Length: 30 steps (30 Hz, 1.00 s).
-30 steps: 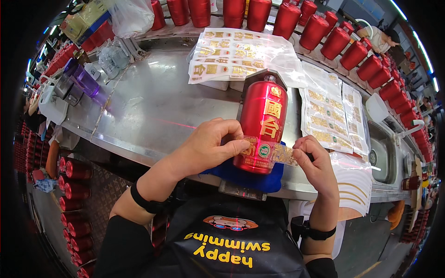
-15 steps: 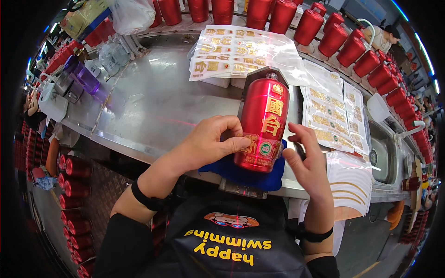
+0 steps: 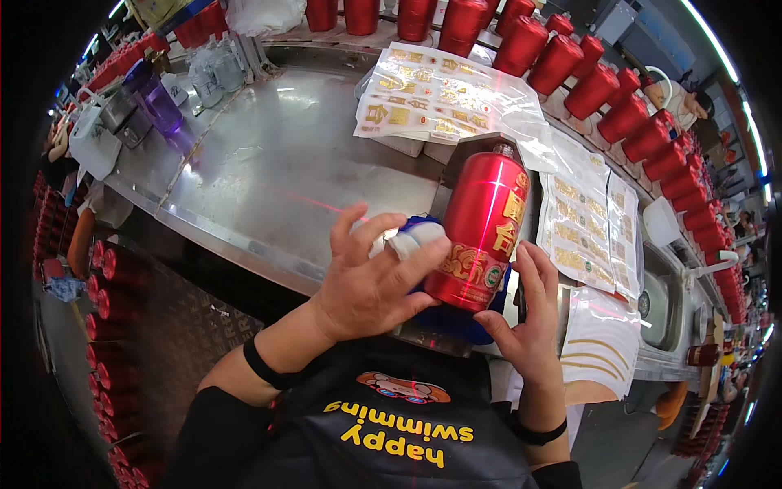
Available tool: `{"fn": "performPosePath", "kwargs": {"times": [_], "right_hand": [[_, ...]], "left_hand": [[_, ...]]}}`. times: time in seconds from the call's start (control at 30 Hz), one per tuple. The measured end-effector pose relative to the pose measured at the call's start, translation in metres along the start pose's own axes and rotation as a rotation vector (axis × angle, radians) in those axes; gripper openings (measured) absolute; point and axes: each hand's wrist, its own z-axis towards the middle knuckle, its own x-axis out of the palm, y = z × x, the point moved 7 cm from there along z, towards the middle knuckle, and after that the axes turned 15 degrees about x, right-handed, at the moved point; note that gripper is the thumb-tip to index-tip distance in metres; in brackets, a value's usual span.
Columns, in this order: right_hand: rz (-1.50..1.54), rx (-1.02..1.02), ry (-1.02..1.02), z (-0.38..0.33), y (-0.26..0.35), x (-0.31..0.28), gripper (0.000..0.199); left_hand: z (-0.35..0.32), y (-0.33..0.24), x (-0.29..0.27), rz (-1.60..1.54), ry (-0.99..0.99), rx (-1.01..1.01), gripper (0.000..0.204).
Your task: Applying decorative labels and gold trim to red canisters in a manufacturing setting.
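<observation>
A red bottle (image 3: 479, 220) with gold lettering and a patterned lower band leans back in a dark angular holder (image 3: 456, 155) on the metal bench. My left hand (image 3: 366, 281) is beside the bottle's lower left side, its fingers curved around a small white wad (image 3: 419, 236), which looks like cloth or a pad. Against the bottle's lower right side rests my right hand (image 3: 529, 318), thumb near the base and fingers along the side. Blue cloth (image 3: 460, 324) lies under the bottle's lower end, partly hidden by my left hand.
Sheets of gold stickers (image 3: 432, 94) lie behind the bottle, with more sticker sheets (image 3: 578, 228) to the right. A sheet with curved gold strips (image 3: 599, 346) hangs over the front edge. Red bottles (image 3: 590, 90) line the back. A purple cup (image 3: 155, 98) stands left; a sink (image 3: 664, 306) is right.
My left hand has left the band and now has the white wad in its fingers. The right hand has come against the bottle's side. The bottle has turned, its lettering shifting right.
</observation>
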Motion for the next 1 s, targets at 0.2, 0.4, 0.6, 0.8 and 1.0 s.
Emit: {"fn": "performPosePath", "kwargs": {"times": [0.2, 0.4, 0.6, 0.8, 1.0], "right_hand": [[-0.011, 0.026, -0.016, -0.009, 0.003, 0.009, 0.060], [-0.021, -0.002, -0.045, -0.012, 0.001, 0.009, 0.061], [-0.058, -0.027, -0.069, -0.015, 0.001, 0.011, 0.065], [-0.102, -0.076, -0.104, -0.018, 0.001, 0.010, 0.065], [-0.122, -0.095, -0.136, -0.021, 0.001, 0.006, 0.064]], "left_hand": [[0.011, -0.035, 0.016, -0.006, -0.007, 0.082, 0.046], [-0.013, -0.012, 0.025, -0.258, -0.066, -0.212, 0.071], [0.009, -0.012, 0.024, -0.081, 0.082, -0.149, 0.083], [-0.005, -0.001, 0.038, -0.335, 0.034, -0.310, 0.092], [-0.009, 0.003, 0.044, -0.398, -0.007, -0.246, 0.095]]}}
